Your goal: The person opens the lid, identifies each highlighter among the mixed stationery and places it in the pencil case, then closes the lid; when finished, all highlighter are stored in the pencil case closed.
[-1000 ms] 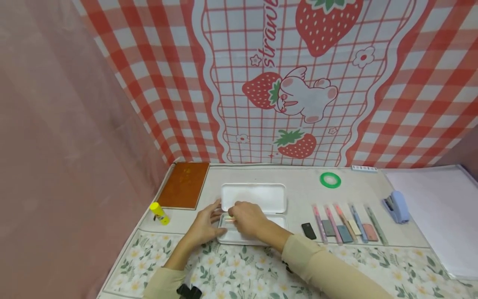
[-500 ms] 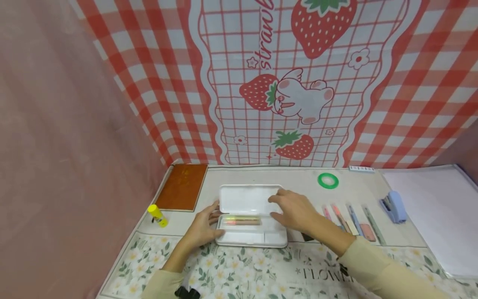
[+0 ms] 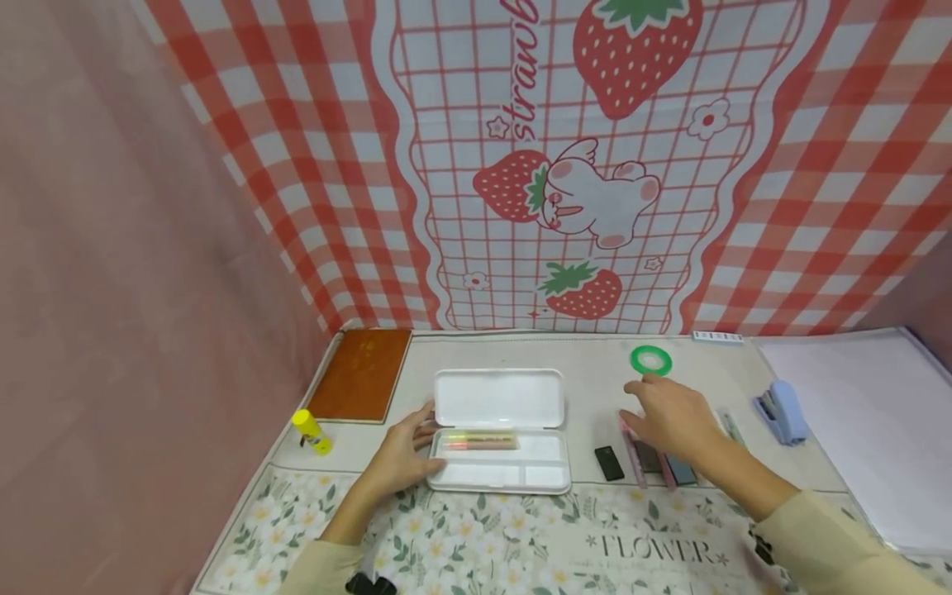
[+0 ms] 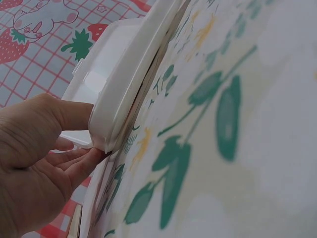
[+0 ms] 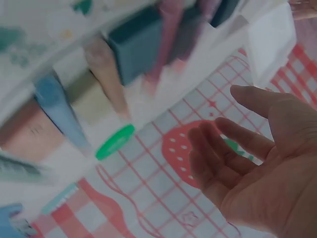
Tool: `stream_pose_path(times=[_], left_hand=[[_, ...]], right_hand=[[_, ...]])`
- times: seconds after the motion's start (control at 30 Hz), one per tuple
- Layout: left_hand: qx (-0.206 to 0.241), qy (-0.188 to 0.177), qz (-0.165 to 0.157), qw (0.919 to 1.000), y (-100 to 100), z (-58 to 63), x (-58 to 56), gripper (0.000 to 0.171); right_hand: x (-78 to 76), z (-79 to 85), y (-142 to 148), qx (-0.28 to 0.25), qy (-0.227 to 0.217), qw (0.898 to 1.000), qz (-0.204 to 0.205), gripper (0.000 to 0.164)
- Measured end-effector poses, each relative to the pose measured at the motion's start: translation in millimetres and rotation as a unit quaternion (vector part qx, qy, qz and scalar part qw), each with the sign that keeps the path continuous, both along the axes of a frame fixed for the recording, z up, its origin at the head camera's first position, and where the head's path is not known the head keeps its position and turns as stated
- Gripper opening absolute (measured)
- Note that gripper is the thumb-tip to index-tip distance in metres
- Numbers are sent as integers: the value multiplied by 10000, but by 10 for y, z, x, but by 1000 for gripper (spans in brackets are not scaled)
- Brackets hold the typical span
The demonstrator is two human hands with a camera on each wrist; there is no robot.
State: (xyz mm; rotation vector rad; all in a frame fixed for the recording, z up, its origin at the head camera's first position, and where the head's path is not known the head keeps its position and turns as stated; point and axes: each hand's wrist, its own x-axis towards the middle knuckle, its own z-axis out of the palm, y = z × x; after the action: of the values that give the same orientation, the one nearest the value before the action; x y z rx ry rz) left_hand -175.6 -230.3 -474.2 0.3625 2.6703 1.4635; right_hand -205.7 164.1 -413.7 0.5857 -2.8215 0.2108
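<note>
A red-and-white gingham cloth hangs behind the worktop, its gridded centre panel printed with strawberries and a white cartoon animal. Dull pink fabric lines the left side. The worktop is plain cream at the back, floral in front, lettered "FLOWER". Light is soft.

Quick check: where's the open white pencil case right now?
In the head view, the white pencil case lies in the lower middle, its left end gripped by the left hand, with a small black block to its right.
</note>
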Motion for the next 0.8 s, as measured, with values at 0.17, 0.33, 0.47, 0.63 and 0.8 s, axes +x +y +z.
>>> stream_pose_path(times=[0.17, 0.33, 0.47, 0.63, 0.8], left_hand=[[48, 43, -28, 10000, 9, -13, 9, 93], [0, 89, -21, 10000, 25, -21, -2, 93], [-64, 61, 3, 10000, 22, -15, -5, 93], [-5, 69, 7, 10000, -4, -8, -1, 92], [27, 63, -38, 10000, -13, -14, 1, 91]], right_hand=[[-53, -185, -13, -76, -424, 9989, -192, 27], [-73, -313, -50, -104, -838, 9960, -298, 15], [-70, -355, -86, -196, -927, 9944, -471, 26], [-93, -381, -133, -429, -1058, 9901, -817, 28], [-91, -351, -150, -887, -1106, 9864, -836, 13]])
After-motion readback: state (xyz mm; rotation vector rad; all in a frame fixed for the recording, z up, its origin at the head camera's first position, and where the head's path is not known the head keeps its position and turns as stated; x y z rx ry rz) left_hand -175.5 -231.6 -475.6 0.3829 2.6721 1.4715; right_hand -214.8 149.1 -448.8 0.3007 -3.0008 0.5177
